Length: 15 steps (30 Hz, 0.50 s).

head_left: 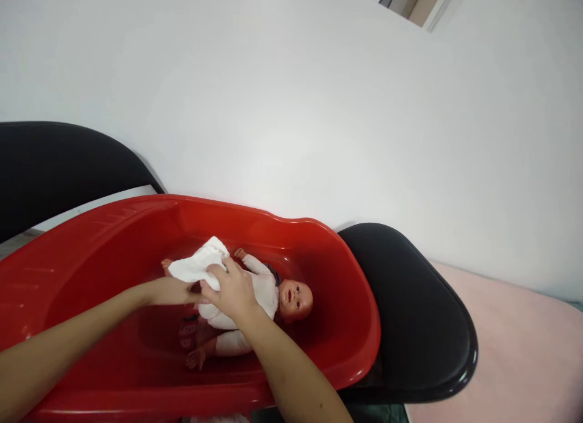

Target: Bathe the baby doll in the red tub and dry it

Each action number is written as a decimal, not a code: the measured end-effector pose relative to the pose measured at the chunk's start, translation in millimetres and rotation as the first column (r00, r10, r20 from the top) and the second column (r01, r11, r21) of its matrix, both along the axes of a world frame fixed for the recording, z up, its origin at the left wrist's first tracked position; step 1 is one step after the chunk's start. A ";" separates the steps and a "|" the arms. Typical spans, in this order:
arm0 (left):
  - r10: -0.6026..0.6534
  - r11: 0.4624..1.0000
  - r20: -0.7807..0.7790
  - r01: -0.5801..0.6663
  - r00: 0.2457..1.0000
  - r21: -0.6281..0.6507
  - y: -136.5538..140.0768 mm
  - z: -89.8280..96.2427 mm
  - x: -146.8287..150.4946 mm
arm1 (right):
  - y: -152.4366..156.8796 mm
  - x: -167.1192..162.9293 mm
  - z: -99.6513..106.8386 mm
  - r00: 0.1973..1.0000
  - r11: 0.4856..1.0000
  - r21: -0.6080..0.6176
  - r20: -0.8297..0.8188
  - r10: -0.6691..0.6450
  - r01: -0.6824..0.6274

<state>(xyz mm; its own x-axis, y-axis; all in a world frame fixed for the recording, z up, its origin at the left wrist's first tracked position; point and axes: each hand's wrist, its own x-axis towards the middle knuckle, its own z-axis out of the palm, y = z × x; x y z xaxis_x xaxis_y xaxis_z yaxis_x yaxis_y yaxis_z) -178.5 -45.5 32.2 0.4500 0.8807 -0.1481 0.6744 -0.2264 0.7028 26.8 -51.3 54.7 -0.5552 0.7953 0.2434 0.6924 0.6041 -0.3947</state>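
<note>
Red tub [346,271], long and shallow, resting across a black seat [419,314] against a white wall [291,95]. Doll [262,289] lying on its back on the tub floor, head [298,298] toward the right end, dressed in a white garment, one arm raised toward the far wall, bare foot near the close wall.

Right hand [234,289]: forearm entering from lower right, crossing the near rim, wrist bent down, palm over the doll's torso. Fingers [218,271] curled and pressed together, pinching the edge of a white cloth [200,264].

Left hand [175,291]: forearm reaching in from lower left, nearly level, hand tucked beneath the cloth beside the right. Fingers hidden by cloth; spread or closed, cannot tell.

Cloth bunched over the doll's lower body, touching both hands, inside the tub's middle. Pink surface [523,350] at right.
</note>
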 end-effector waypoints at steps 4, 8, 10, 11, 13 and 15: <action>-0.053 0.995 0.042 0.057 0.998 -0.081 -2.6 8.4 3.1 | -1.3 -0.3 1.0 0.997 0.992 -0.106 -0.008 -0.075 0.074; 0.001 0.998 0.060 0.003 0.998 -0.057 -1.1 7.3 1.4 | -0.5 2.6 -2.3 0.973 0.970 -0.228 -0.191 -0.132 0.087; 0.013 0.999 0.057 -0.011 0.998 -0.031 1.1 5.4 -2.4 | 1.0 4.6 -5.8 0.951 0.956 -0.289 -0.274 -0.141 0.059; 0.007 1.000 0.067 -0.005 0.998 -0.025 2.4 4.4 -4.7 | 1.7 5.3 -7.6 0.943 0.949 -0.312 -0.301 -0.142 0.043; -0.012 1.000 0.100 0.013 0.995 -0.014 5.0 2.3 -9.4 | 3.0 5.9 -10.6 0.933 0.940 -0.342 -0.331 -0.140 0.020; -0.021 1.000 0.128 0.022 0.991 -0.005 7.3 -0.6 -13.9 | 3.9 5.6 -12.4 0.931 0.933 -0.360 -0.336 -0.140 0.010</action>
<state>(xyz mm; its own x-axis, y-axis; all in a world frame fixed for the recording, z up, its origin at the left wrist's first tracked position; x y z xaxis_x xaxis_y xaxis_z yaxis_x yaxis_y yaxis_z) -192.5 -38.2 31.6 0.4847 0.8697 -0.0932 0.5734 -0.2355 0.7847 32.4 -47.4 42.3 -0.4201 0.9005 0.1119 0.5072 0.3353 -0.7939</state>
